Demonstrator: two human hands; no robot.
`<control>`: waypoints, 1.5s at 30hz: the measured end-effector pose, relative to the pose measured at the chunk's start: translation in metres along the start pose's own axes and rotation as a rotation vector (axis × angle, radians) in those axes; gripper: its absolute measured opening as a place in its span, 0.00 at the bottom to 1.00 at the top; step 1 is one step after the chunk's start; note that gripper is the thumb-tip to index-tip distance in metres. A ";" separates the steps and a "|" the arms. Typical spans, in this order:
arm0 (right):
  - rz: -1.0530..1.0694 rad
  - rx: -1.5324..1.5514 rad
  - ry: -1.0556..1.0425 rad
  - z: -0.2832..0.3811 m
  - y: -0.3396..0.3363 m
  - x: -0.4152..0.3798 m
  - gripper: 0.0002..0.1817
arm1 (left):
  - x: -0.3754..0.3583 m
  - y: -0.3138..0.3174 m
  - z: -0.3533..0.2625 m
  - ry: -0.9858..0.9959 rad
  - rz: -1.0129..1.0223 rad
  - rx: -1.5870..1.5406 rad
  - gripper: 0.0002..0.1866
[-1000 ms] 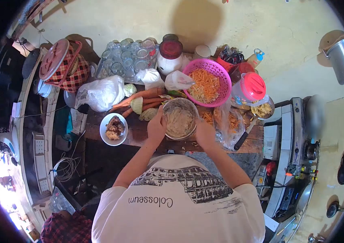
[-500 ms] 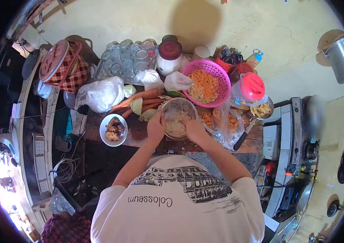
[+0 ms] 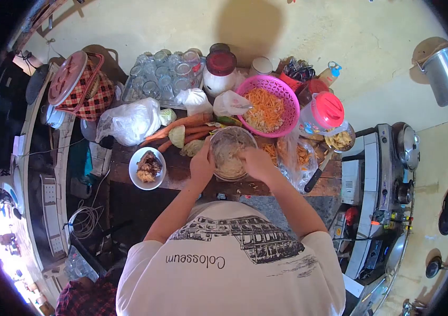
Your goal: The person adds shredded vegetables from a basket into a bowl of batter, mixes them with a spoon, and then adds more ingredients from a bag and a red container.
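The metal bowl (image 3: 232, 152) stands upright on the wooden counter (image 3: 181, 176), just in front of the pink basket. It is round and shallow, with a shiny rim, and holds pale shredded vegetable (image 3: 229, 160) (heaped loosely, filling most of its interior).

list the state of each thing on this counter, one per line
metal bowl: upright, holds pale shreds
left hand: grips the bowl rim
right hand: reaches into the bowl
pink basket: filled with shredded carrot
white bowl: holds brown food
carrots: whole, lying flat
red-lidded jar: closed
knife: lying flat
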State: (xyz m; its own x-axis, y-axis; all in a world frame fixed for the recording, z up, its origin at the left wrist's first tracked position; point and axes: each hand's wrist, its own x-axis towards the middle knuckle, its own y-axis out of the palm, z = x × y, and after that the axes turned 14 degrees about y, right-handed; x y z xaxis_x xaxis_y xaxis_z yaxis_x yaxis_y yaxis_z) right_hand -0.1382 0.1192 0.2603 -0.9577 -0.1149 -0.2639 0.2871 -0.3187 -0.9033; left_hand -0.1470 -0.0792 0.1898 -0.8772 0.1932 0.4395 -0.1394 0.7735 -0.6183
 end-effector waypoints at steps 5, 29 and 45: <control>-0.248 -0.119 0.188 -0.014 0.011 0.009 0.11 | 0.001 0.001 0.002 -0.035 0.061 0.018 0.21; -0.215 0.183 0.275 0.005 0.019 -0.042 0.09 | -0.019 -0.007 0.004 -0.255 0.013 -0.228 0.23; -0.205 0.446 0.483 -0.013 0.030 -0.053 0.18 | 0.074 -0.004 0.060 0.197 0.123 0.151 0.11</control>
State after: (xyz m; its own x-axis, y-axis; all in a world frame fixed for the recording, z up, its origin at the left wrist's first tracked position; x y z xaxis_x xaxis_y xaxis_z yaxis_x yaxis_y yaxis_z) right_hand -0.0792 0.1277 0.2427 -0.8654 0.3879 -0.3171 -0.0191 -0.6580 -0.7528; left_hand -0.2392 -0.1044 0.1859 -0.7877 0.4051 0.4642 -0.1174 0.6410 -0.7585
